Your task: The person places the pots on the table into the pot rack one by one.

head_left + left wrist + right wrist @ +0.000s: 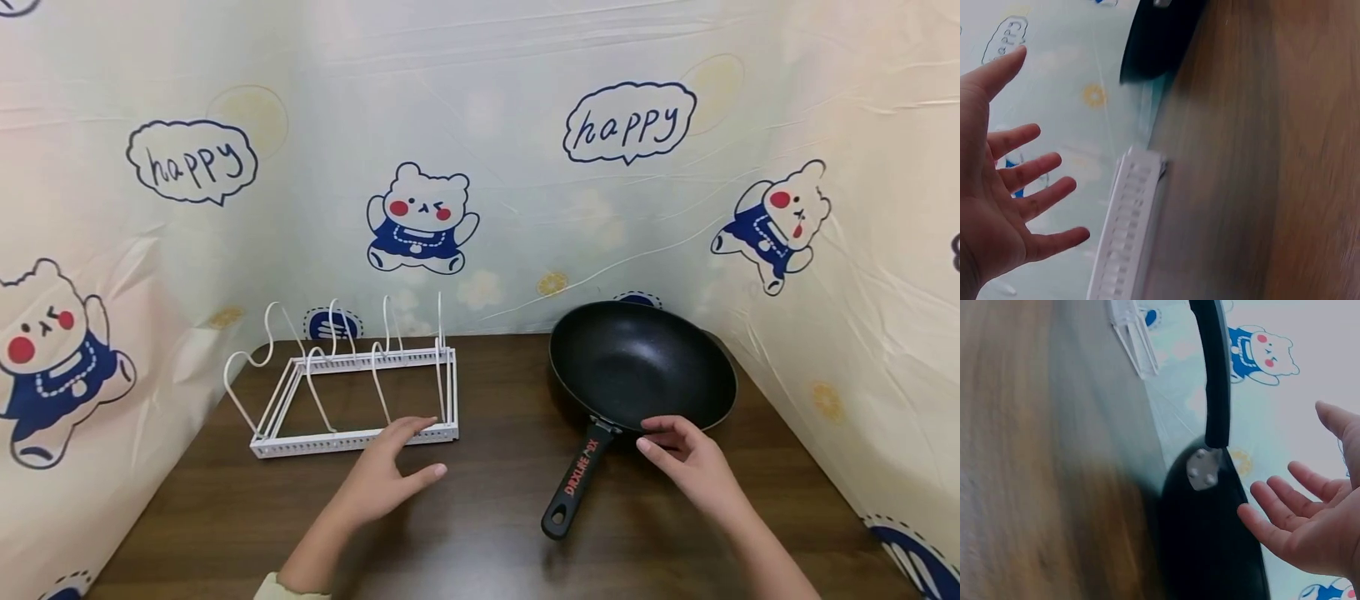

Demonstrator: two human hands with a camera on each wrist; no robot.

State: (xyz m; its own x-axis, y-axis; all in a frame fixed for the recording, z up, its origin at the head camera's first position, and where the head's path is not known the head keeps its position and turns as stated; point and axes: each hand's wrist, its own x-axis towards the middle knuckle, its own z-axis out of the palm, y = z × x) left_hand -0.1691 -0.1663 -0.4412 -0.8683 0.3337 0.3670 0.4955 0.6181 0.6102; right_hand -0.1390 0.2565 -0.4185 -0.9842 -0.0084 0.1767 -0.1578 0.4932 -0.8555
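Observation:
A black wok [637, 367] sits at the back right of the table, its handle [577, 483] with red lettering angled toward the front. My right hand [693, 467] hovers by the wok's near rim, fingers loosely bent and holding nothing. In the right wrist view the right hand [1310, 519] is spread beside the wok's dark side [1210, 544]. On the left stands a white rack [322, 442] with several upright wire loops. Over its near right corner is my left hand [382, 475], fingers apart and empty. The left wrist view shows the left hand [1004, 187] beside the rack's slotted rail [1124, 231].
The dark brown wooden table [495, 517] carries both things. Behind it and along both sides hangs a pale curtain [510, 200] printed with bears and the word happy; the wok's back edge and the rack's loops stand close to it.

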